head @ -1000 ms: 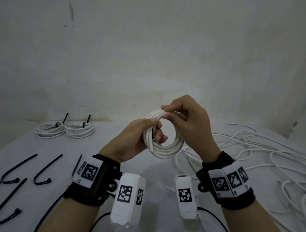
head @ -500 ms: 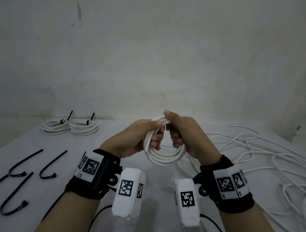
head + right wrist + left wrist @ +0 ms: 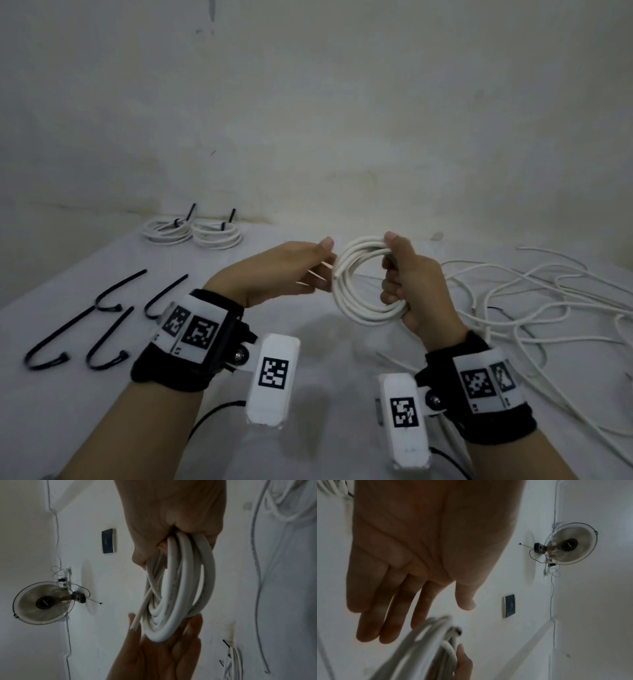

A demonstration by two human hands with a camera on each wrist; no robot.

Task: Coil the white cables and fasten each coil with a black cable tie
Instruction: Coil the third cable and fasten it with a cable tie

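Gripping the white cable coil along its right side, the right hand holds it upright above the table; the left hand, fingers straight and holding nothing, sits just left of it. Four loose black cable ties lie left of that hand.

From the left wrist, the flat palm faces the coil.

From the right wrist, curled fingers clamp the coil.
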